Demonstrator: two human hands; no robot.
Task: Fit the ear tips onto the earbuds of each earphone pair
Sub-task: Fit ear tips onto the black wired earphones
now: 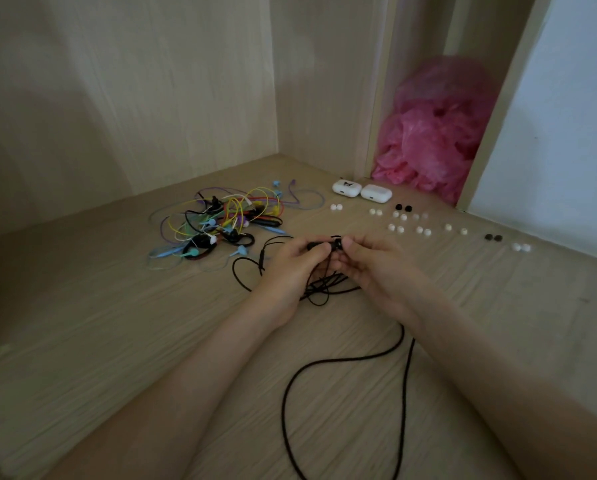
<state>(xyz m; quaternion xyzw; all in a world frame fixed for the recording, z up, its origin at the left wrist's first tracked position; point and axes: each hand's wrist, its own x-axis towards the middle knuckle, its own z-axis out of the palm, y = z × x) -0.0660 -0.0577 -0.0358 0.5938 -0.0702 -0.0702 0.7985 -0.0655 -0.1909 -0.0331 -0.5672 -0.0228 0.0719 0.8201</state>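
Black earphone [336,242], braided cord: one, pinched in curled fingers of left hand [297,263] and right hand [371,266], in front of two white cases [346,188]. Ear tips [400,229] right of cases: roughly sixteen white, four black. One coloured earphone tangle [227,216] left of cases.

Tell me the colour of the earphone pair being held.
The earphone pair is black, cable included; the head view shows it best.

Head-worn wide view, forward and downward, close above wooden surface [117,341].

no legible text, brand or number anywhere, only a small black cartoon mark on the left white earbud case [346,187], upper middle, too small to identify
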